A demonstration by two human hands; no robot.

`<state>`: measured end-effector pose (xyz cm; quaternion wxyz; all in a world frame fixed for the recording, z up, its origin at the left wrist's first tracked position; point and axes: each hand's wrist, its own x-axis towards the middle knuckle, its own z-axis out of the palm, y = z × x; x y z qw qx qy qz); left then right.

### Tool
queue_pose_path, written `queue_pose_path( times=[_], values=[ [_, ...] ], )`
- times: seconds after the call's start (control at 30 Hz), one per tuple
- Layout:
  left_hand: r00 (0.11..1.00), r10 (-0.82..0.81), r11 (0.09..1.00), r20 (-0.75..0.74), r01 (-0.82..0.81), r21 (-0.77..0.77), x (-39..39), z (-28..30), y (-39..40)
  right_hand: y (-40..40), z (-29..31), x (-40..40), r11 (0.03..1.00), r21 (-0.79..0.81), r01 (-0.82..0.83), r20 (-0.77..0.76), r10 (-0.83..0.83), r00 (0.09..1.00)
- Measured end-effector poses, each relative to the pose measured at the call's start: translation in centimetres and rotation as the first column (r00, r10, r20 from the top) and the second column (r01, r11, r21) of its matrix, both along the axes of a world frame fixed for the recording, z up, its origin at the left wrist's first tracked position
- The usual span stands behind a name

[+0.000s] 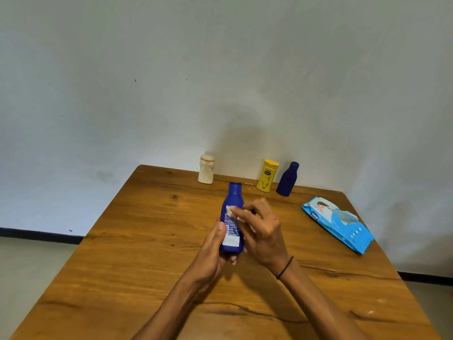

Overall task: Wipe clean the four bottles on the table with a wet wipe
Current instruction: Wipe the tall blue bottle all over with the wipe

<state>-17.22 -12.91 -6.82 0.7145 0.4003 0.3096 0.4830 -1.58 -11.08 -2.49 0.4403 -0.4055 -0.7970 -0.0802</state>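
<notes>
My left hand (213,251) grips the lower part of a dark blue bottle (232,212), held upright above the wooden table (137,241) with its label facing me. My right hand (262,229) pinches a small white wet wipe (230,211) and presses it against the bottle's upper body. Along the far edge stand a cream bottle (206,169), a yellow bottle (267,175) and a second dark blue bottle (288,179), all upright.
A blue pack of wet wipes (338,223) lies flat near the table's right edge. A pale wall rises directly behind the far edge. The floor shows to the left and right of the table.
</notes>
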Motion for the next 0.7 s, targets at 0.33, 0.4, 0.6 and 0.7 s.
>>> queue_pose_path(
  times=[0.33,0.4,0.6,0.7],
  values=[
    [0.985,0.174,0.982,-0.013,-0.172,0.079,-0.2,1.0,0.8,-1.0,-0.1,-2.0,0.979,-0.17,-0.113,-0.336,0.05,0.941],
    [0.971,0.238,0.97,-0.017,-0.237,0.047,-0.1,0.9,1.1,-2.5,-1.3,-2.5,0.967,-0.185,-0.173,-0.332,0.105,0.938],
    [0.97,0.244,0.969,0.003,-0.244,-0.041,0.5,1.4,0.6,-2.8,-2.2,-3.1,0.982,-0.112,-0.154,-0.228,0.126,0.965],
    [0.982,0.187,0.978,-0.008,-0.187,-0.092,0.5,1.3,0.5,-0.6,-0.6,-3.1,0.995,-0.071,-0.065,-0.239,0.046,0.97]
  ],
)
